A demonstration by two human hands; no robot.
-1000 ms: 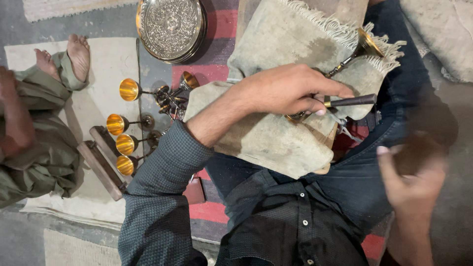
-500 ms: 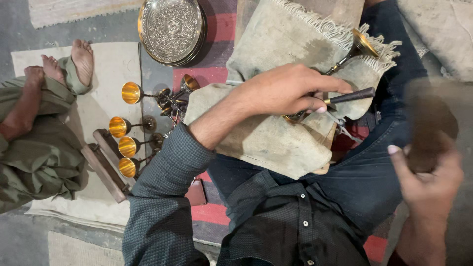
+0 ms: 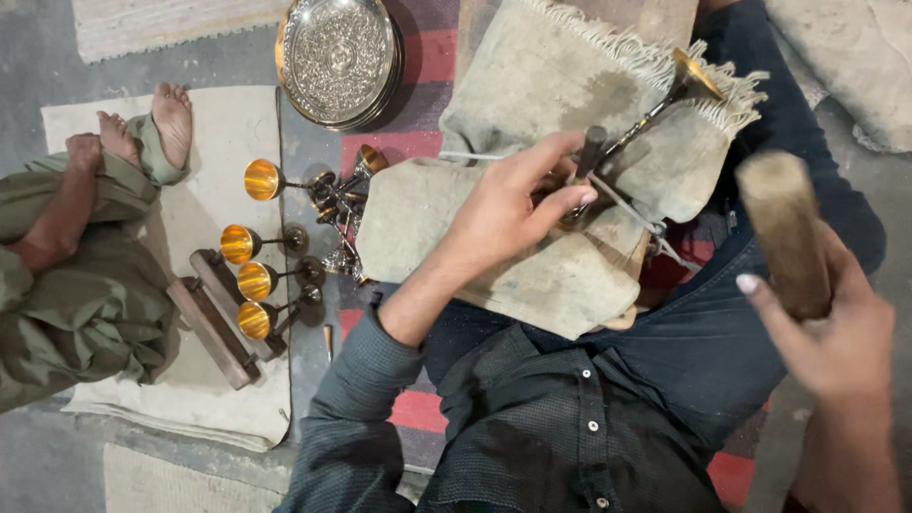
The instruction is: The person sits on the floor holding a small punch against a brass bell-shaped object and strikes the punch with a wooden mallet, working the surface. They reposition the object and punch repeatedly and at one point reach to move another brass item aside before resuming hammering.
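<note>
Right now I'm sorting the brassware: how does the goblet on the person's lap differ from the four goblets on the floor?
The lap goblet lies alone on cloth under the left hand; the floor goblets lie untouched in a row. Its bowl points away from the wearer; theirs point sideways. All are golden and stemmed.

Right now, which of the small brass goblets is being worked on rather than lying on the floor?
The brass goblet lying on the grey fringed cloth, beside the left hand; the other goblets lie together on the floor.

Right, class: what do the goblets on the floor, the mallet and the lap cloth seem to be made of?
Goblets: probably brass, with shiny golden bowls. Mallet in the right hand: likely wood, dull brown and blurred. Lap cloth: coarse woven fabric with a fringed edge.
</note>
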